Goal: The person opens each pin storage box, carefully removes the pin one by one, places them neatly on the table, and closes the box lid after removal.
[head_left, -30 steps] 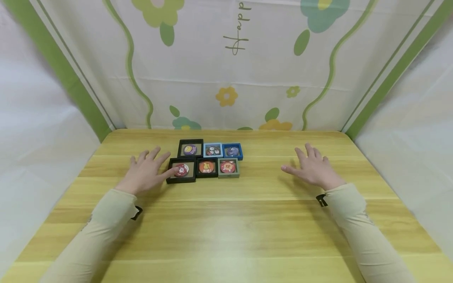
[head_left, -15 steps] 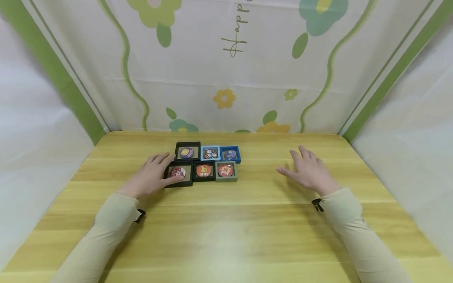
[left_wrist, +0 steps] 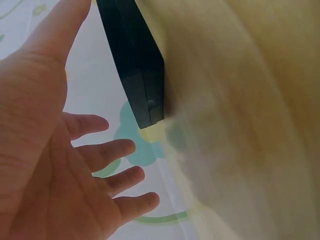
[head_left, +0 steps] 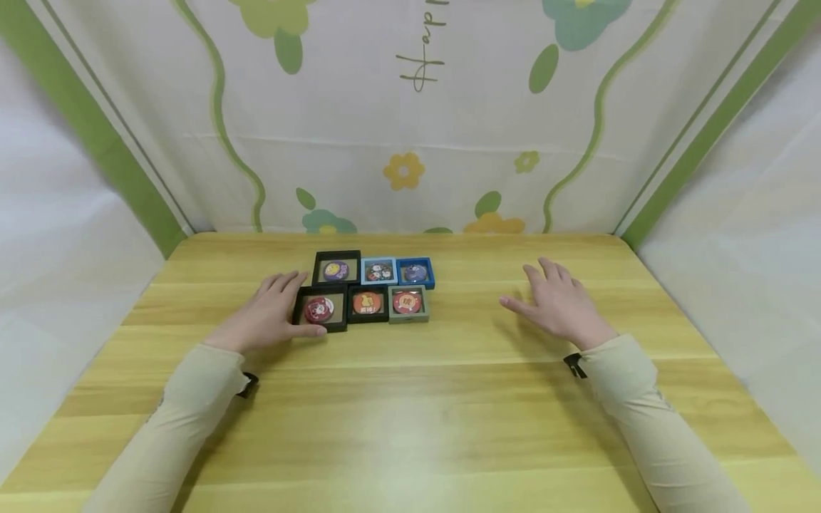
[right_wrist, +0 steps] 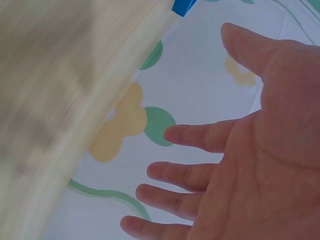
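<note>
"Six square frames (head_left: pixel 368 288) holding round badges sit in two rows on the wooden table (head_left: pixel 410 406). Where's the left hand (head_left: pixel 266 317)?"

"At the near row's leftmost black frame (head_left: pixel 339 305), thumb by its near edge, fingers by its far left corner."

"Clamped on it?"

"No, thumb and fingers stand apart. Whether they touch it, I can't tell."

"And the right hand (head_left: pixel 561 303)?"

"Well apart from the frames, fingers spread."
</note>
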### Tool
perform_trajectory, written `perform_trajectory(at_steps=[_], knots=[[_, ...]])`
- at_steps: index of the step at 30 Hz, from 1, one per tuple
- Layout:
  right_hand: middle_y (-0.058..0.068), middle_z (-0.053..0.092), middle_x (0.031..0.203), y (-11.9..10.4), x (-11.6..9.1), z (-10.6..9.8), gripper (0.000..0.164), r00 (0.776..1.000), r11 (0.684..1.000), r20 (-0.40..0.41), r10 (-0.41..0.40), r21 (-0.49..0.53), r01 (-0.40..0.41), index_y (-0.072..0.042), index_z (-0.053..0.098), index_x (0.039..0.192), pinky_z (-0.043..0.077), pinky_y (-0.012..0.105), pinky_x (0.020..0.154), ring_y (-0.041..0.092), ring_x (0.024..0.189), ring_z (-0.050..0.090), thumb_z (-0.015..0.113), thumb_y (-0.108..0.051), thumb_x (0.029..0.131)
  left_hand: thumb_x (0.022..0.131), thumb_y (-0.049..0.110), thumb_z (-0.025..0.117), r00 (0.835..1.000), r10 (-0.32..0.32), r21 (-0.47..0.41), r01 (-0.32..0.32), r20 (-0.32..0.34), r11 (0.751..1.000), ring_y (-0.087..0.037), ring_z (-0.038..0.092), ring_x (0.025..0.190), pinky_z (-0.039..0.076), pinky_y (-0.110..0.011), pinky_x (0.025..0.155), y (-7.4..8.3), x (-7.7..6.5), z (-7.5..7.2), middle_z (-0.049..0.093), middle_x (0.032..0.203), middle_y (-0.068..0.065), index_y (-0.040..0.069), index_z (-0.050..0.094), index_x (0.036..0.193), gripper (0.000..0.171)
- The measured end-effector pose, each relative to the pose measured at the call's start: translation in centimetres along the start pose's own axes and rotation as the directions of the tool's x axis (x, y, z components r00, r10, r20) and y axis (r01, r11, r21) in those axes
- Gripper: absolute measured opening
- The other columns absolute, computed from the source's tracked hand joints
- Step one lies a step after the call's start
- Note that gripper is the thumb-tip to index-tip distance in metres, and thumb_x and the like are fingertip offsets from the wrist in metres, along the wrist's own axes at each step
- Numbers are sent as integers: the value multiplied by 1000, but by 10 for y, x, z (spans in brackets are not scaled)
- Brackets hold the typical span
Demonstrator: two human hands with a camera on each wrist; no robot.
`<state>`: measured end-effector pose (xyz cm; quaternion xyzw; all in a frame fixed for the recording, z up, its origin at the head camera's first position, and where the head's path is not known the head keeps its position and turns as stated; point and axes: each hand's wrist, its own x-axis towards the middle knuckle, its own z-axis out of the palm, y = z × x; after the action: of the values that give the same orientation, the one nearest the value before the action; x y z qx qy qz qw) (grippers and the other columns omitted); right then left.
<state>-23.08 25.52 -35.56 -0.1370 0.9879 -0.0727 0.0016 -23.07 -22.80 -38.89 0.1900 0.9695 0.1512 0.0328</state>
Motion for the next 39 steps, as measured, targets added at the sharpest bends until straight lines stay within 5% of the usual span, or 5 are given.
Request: perform_trajectory(at_steps=[14,39], knots=[[35,28,147,-10,2,0,92,999,999,18,-27,-30,28,10,36,145,27,69,101,54,133,27,43,-67,95,80,70,66,995,-67,-55,71,72,996,-52,22,137,23,-67,105,-1,-1,4,28,151,-32,-3,15,155,116],[35,42,139,-13,0,4,88,999,1000,45,-23,-16,24,11,34,146,41,67,90,53,126,39,43,-63,98,83,64,68,996,-38,-65,43,84,997,-48,35,131,34,-64,101,7,-4,2,33,146,-32,-1,24,154,105]])
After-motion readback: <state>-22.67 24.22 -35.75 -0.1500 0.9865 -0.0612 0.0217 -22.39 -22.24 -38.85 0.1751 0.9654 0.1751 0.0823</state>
